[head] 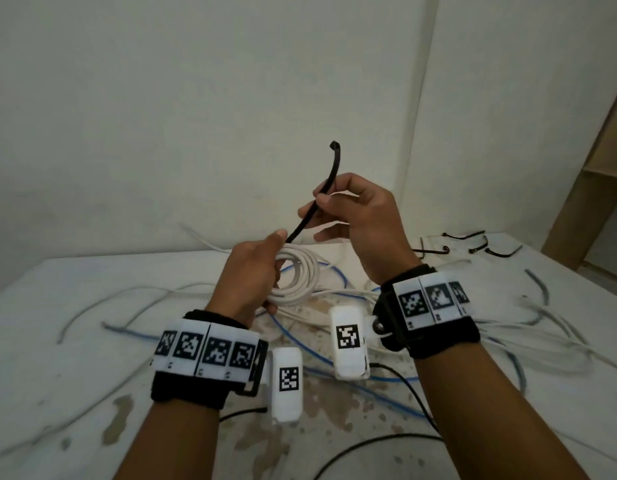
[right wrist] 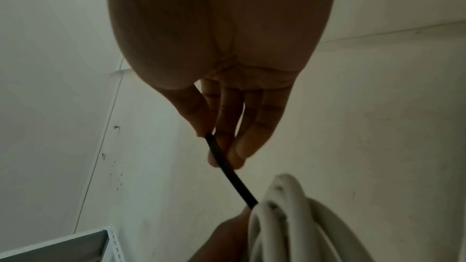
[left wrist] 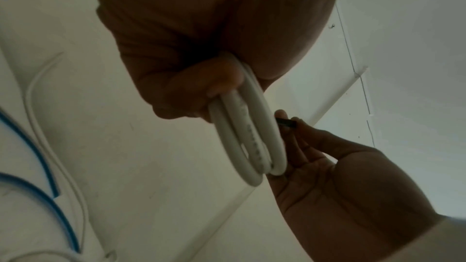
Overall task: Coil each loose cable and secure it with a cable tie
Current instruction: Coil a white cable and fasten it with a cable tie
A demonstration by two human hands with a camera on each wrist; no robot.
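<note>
Held up above the table (head: 92, 306), at the centre of the head view: a white cable coil (head: 302, 275), round, of three or four thick loops lying close together, smooth and pale grey-white. Gripped by the left hand (head: 251, 271), fingers curled through the ring at its 9 o'clock side and thumb pressed on top. In the left wrist view the coil (left wrist: 254, 138) seen edge-on as three parallel loops, with faint print along the middle one, squeezed under the curled fingers (left wrist: 201, 85).

Rising from the coil toward 1 o'clock: a black cable tie (head: 321, 199), thin, stiff, slightly curved, with a small square head at its free upper end. Lower end meeting the coil just beside the left thumb. Pinched near the middle between thumb and forefinger of the right hand (head: 355, 216), the other fingers loosely spread and straight. In the right wrist view the tie (right wrist: 232, 172) running as a dark flat strip from the fingertips (right wrist: 242, 152) down to the coil (right wrist: 285, 212).

Lying loose on the table below the hands: more white cables (head: 508, 341), grey cables (head: 539, 285) at 3 o'clock, and a blue cable (head: 338, 365) curving under the wrists. Spare black ties (head: 473, 242) at 2 o'clock near the far table edge.
</note>
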